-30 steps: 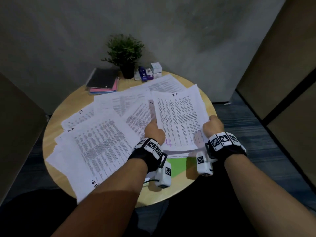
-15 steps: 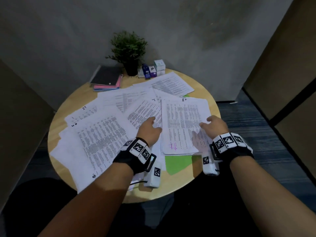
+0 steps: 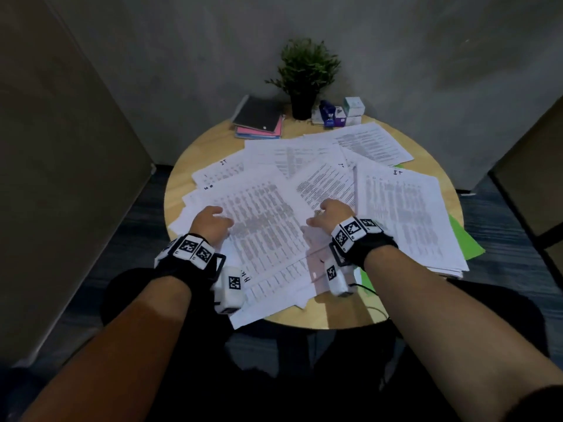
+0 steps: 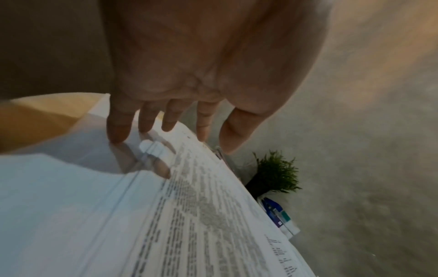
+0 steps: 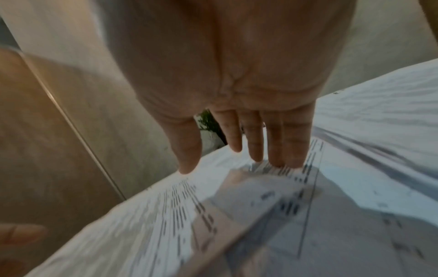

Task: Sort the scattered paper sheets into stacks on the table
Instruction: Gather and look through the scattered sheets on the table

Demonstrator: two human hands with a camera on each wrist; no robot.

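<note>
Printed white sheets lie scattered over the round wooden table (image 3: 332, 321). A neater stack (image 3: 405, 220) lies at the right on green paper (image 3: 466, 242). In the middle a large printed sheet (image 3: 265, 236) sits between both hands. My left hand (image 3: 213, 223) is over its left edge with fingers straight, fingertips (image 4: 117, 135) touching paper. My right hand (image 3: 329, 214) reaches over its right side, fingers (image 5: 291, 150) extended onto the paper (image 5: 237, 215). Neither hand grips anything. More sheets (image 3: 374, 144) fan out toward the back.
At the back of the table stand a potted plant (image 3: 304, 74), a pile of notebooks (image 3: 259, 120) and small boxes (image 3: 341, 111). Some sheets overhang the near table edge (image 3: 240, 318). Grey wall behind, panels on both sides, dark floor around.
Both hands let go of the sheet laid on the right stack and moved left. They now rest either side of the large middle sheet.
</note>
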